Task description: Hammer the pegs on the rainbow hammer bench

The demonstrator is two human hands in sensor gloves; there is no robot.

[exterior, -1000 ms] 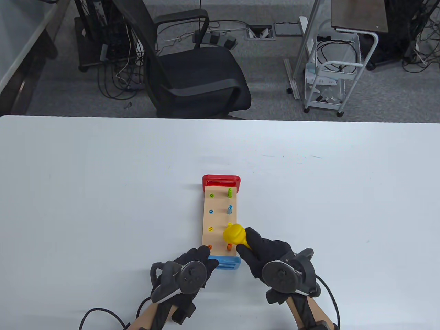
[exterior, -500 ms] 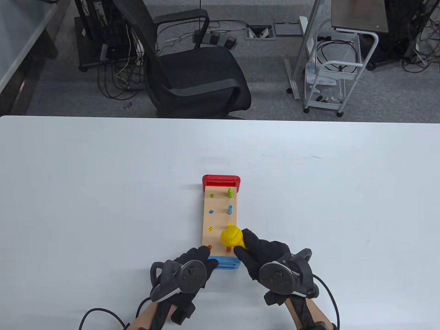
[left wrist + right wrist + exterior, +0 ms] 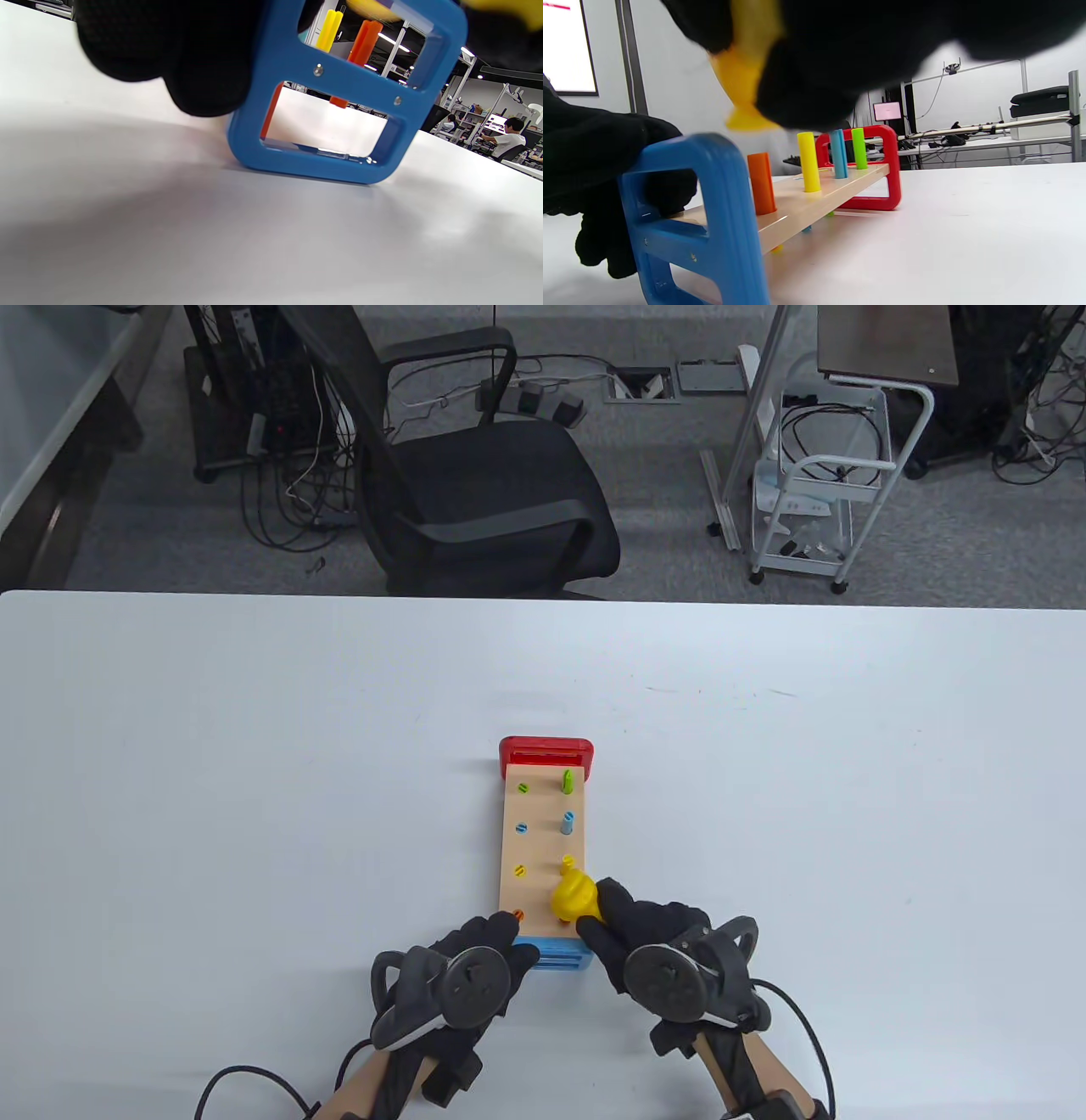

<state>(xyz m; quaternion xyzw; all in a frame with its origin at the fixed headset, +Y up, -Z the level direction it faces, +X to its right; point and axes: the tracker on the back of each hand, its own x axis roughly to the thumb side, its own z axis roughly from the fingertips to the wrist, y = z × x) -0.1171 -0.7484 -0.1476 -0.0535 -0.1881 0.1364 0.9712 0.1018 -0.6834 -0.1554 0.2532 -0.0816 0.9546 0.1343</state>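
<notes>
The hammer bench (image 3: 543, 848) lies lengthwise on the white table, red end far, blue end (image 3: 560, 954) near. Its left pegs sit flush with the wooden top. In the right row the green (image 3: 859, 148), blue (image 3: 838, 154), yellow (image 3: 808, 161) and orange peg (image 3: 761, 182) stand raised. My right hand (image 3: 632, 937) grips the handle of the yellow hammer (image 3: 573, 897), whose head hangs just above the orange peg and hides it in the table view. My left hand (image 3: 488, 946) holds the blue end frame (image 3: 297, 63) at its near left corner, fingers (image 3: 203, 63) curled on it.
A black office chair (image 3: 484, 475) stands beyond the table's far edge, and a white wire cart (image 3: 814, 500) stands to its right. Cables run from both wrists toward the near edge. Bare white tabletop (image 3: 254, 780) surrounds the bench.
The hammer head has come down and nearer, from beside the yellow peg to just over the orange peg. My right hand shifted slightly left. The left hand and bench have stayed put.
</notes>
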